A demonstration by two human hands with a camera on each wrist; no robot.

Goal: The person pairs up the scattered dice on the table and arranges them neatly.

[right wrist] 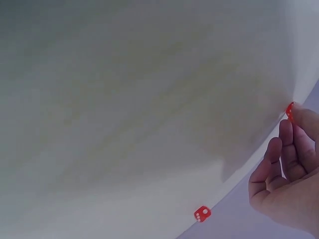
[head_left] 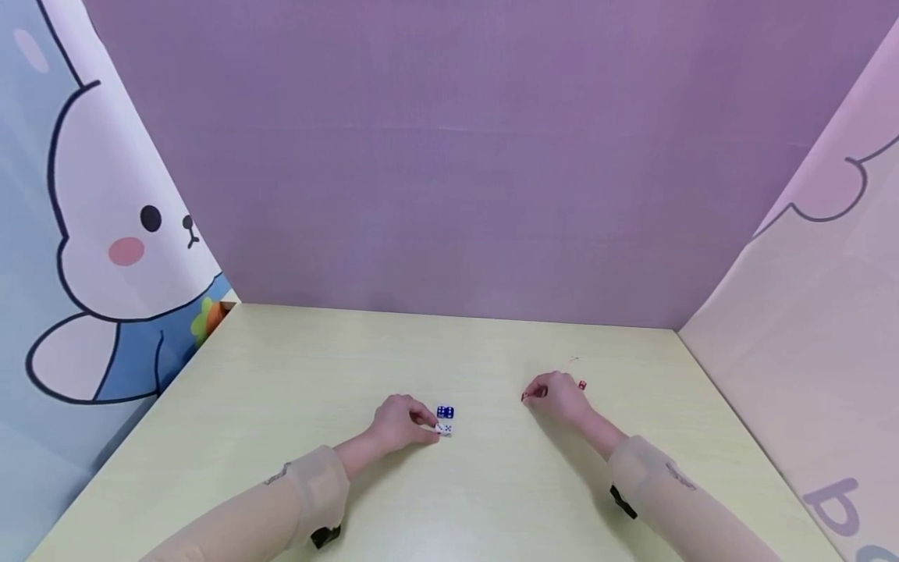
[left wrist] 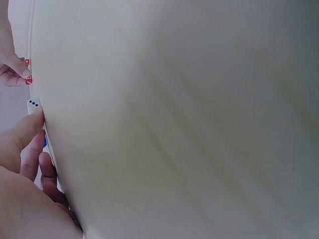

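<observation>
My left hand [head_left: 399,423] pinches a white die [head_left: 440,428] between thumb and fingertips, low over the table. A second white die seems to sit right against it. Just behind lie two blue dice [head_left: 445,411] side by side; in the left wrist view, fingers hide most of the blue [left wrist: 45,142]. Off to the right, my right hand [head_left: 559,396] holds a red die [right wrist: 290,111] between thumb and index finger. Another red die [right wrist: 203,213] rests on the table beside that hand, on its outer side.
A pale wooden table [head_left: 316,351] carries everything. It meets a purple wall panel [head_left: 449,172] at the back. Printed panels stand at both sides, the left one showing a cartoon rabbit [head_left: 119,234]. Small reddish marks [head_left: 573,359] show behind the right hand.
</observation>
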